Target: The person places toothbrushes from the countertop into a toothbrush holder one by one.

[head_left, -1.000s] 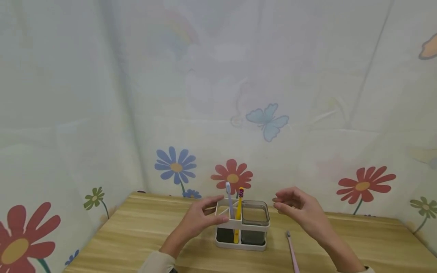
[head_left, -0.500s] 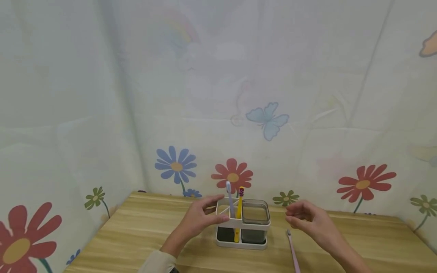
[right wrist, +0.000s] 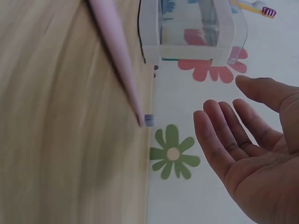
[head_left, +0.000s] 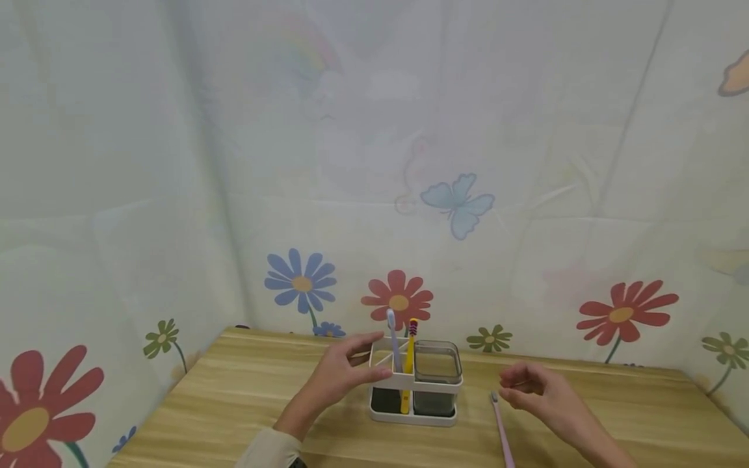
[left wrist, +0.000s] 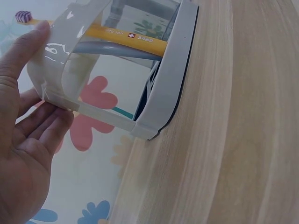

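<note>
My left hand (head_left: 336,370) grips the left side of a white toothbrush holder (head_left: 435,387), thumb at the front of its upper frame and fingers behind. Two toothbrushes lean upright in its slots: a lavender one (head_left: 394,335) and a yellow one (head_left: 410,354), whose printed handle also shows in the left wrist view. A clear grey cup (head_left: 434,404) fills the holder's right side. On the table, a pink toothbrush (head_left: 500,429) lies with its bristle end pointing away. Just right of that end hovers my right hand (head_left: 547,396), holding nothing, its fingers loosely bent.
The holder stands on a wood-grain table (head_left: 246,390). Behind and to the left hangs a pale curtain (head_left: 351,162) printed with flowers and a butterfly, meeting the table's back edge.
The right hand has moved away from the holder, to the right and downward, toward the pink toothbrush's head. My left hand and the holder have stayed put.
</note>
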A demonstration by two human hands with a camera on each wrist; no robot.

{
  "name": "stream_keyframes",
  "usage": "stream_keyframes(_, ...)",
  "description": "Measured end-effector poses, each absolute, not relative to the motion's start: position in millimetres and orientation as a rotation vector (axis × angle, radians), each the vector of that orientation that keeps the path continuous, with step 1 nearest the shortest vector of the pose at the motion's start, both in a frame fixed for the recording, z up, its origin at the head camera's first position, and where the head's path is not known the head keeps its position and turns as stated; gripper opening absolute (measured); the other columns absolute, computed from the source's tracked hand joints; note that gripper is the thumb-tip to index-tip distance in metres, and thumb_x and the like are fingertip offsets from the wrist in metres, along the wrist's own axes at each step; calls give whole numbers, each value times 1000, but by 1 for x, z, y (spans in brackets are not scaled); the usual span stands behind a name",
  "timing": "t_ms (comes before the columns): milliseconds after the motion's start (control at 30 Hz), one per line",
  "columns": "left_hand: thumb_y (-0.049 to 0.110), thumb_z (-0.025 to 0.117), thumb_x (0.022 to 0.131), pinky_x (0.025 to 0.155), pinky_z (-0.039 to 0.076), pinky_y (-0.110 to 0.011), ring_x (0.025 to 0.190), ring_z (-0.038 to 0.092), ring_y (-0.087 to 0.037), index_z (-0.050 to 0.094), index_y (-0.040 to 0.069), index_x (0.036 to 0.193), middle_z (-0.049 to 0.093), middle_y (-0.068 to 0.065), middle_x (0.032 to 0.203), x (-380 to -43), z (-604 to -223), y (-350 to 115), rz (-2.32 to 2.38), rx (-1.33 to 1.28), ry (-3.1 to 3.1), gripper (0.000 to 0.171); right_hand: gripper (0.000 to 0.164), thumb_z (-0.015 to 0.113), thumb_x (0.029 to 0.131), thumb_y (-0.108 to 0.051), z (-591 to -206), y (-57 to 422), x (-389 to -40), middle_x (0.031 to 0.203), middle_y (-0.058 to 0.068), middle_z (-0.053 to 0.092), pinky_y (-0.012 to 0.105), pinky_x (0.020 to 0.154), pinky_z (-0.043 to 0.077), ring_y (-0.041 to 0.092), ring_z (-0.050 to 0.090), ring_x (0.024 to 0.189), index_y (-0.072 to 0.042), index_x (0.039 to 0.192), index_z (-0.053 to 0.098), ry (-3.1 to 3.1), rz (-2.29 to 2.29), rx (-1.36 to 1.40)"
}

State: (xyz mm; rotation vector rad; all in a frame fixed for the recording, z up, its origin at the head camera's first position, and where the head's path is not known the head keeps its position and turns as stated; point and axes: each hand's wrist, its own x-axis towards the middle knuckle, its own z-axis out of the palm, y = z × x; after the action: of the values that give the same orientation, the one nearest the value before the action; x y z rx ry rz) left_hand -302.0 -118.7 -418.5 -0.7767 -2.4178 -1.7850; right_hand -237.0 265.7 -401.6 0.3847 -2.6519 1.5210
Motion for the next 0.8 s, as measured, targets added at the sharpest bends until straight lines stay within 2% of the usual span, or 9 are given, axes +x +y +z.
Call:
stream_keyframes(267,31,89,89,110,51,-43,136,58,-38,60,7,150,57,-16,152,-300,-417,-118,-1791,-765,-2419,72,34,80,95,-10,-421,279,-240,111,15,73,27,75,62,23,70,95,9,119,67,-2687,1495,390)
stream_keyframes(567,32,89,90,110,51,-46,136,58,-40,60,8,151,57,-17,152,-300,-416,-117,-1781,-748,-2436,72,25,79,91,-1,-437,285,-246,104,14,73,27,73,63,20,69,89,9,111,68,-2703,1527,551)
stream_keyframes(800,34,89,89,109,52,-48,135,59,-42,60,6,150,57,-18,152,-302,-418,-118,-1778,-740,-2436,73,22,81,90,-4,-443,279,-248,100,5,70,26,69,57,22,63,88,0,109,72,-2832,1469,504)
